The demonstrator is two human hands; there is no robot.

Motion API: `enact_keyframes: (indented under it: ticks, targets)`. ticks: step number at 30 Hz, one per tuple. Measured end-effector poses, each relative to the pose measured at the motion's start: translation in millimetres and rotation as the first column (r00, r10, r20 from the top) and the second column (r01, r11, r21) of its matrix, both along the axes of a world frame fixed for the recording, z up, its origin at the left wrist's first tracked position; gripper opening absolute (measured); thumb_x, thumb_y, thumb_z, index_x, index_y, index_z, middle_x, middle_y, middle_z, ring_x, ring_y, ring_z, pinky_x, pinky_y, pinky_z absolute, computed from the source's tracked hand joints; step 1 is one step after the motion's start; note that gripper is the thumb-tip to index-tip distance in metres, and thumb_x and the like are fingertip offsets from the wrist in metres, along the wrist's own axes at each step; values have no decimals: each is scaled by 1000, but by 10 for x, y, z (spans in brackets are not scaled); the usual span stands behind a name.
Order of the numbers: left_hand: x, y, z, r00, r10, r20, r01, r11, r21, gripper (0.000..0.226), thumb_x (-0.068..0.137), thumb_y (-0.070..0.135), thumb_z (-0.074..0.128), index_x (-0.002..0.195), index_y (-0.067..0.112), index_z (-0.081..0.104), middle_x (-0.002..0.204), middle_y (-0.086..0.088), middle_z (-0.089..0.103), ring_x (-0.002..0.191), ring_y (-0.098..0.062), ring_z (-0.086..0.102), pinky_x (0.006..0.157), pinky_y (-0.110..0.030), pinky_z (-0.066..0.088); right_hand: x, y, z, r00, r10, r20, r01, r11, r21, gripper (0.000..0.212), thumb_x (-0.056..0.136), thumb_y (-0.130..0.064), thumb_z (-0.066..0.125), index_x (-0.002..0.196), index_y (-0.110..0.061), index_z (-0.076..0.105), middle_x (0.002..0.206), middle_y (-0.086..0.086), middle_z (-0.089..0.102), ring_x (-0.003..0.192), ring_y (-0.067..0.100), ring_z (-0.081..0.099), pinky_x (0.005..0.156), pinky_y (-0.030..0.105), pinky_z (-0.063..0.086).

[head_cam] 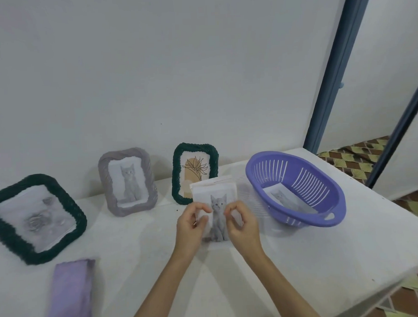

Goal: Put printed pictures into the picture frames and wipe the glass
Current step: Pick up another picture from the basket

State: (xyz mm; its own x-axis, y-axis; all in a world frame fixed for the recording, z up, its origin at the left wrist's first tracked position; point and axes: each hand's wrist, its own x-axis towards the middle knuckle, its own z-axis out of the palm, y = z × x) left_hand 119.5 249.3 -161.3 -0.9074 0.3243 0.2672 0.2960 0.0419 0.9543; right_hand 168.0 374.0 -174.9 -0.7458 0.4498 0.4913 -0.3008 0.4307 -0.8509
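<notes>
Both hands hold a small stack of printed cat pictures (218, 206) just above the white table (325, 261). My left hand (192, 226) pinches the stack's left edge and my right hand (242, 222) pinches its right edge. Behind the stack stands a dark green frame (194, 148) with a plant drawing. A grey frame (127, 182) with a cat picture stands left of it. A larger dark green frame (37, 217) with a rose picture leans at the far left.
A purple plastic basket (296, 188) with another cat print inside sits to the right. A folded purple cloth (71, 293) lies near the front left. The wall is right behind the frames; the table's right edge drops to a patterned floor.
</notes>
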Motion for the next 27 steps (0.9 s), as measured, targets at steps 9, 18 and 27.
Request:
enact_keyframes:
  ticks: [9,18,27]
  targets:
    - [-1,403,232,992,-86,-87,88,996,23,53,74,-19,48,96,27,62,105,14,64,103,-11,58,80,-28,46,65,461,320,997,-60,55,51,988,149,52,71,20,43,100,-20,62,102,0,61,89,-13,51,80,1,36]
    - [-254,1455,700,966,-260,0,259,963,-78,66,67,-9,69,110,38,51,101,7,61,78,-23,56,80,-52,52,117,1815,1069,948,47,314,-62,997,37,67,78,18,47,115,-37,55,94,2,60,72,12,54,58,14,45]
    - [-457,2028,562,959,-272,-76,87,539,-838,69,65,44,76,125,38,43,110,-1,63,126,-18,36,107,-43,15,-98,2446,894,618,34,785,-237,961,144,60,81,10,53,125,-31,55,115,6,49,97,22,52,78,26,46]
